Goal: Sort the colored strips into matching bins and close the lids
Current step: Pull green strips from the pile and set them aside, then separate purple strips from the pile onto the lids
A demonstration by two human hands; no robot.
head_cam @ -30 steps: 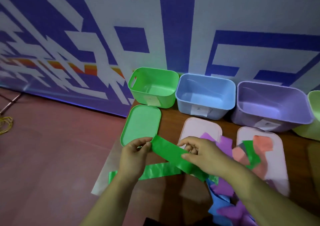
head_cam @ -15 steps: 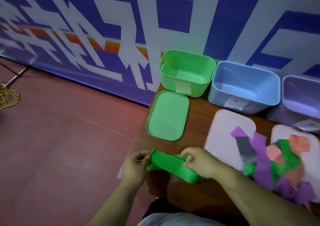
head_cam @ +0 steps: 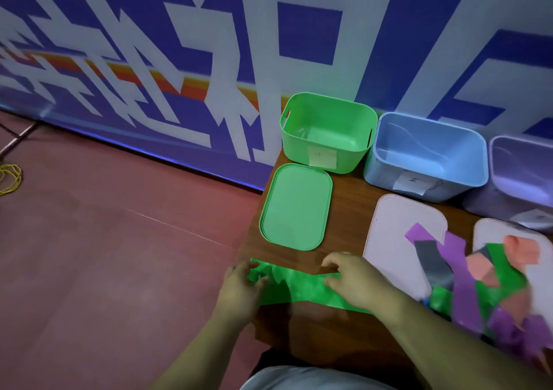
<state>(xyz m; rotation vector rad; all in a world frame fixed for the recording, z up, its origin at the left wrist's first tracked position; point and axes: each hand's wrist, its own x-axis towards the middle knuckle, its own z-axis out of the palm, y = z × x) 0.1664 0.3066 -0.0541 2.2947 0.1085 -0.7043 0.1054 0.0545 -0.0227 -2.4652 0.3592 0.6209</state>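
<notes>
While both hands work at the near left corner of the brown wood-grain table, I see the left hand curled round the crumpled left end of a green strip and the right hand pinching it farther along with bent fingers. The strip looks thin and glossy. It lies on the tabletop, its long axis running left to right along the near edge. Blur stops me telling whether a second green piece lies under it. To its right a loose pile of strips, purple, green, grey and salmon, spills over two pale pink lids with rounded corners. Farther back a green lid lies flat. Behind it the smooth plastic green bin stands open, with a blue bin and a purple bin in a row to its right. Left of the table a reddish floor carries a yellow cord, and beyond rises a blue and white patterned wall.
</notes>
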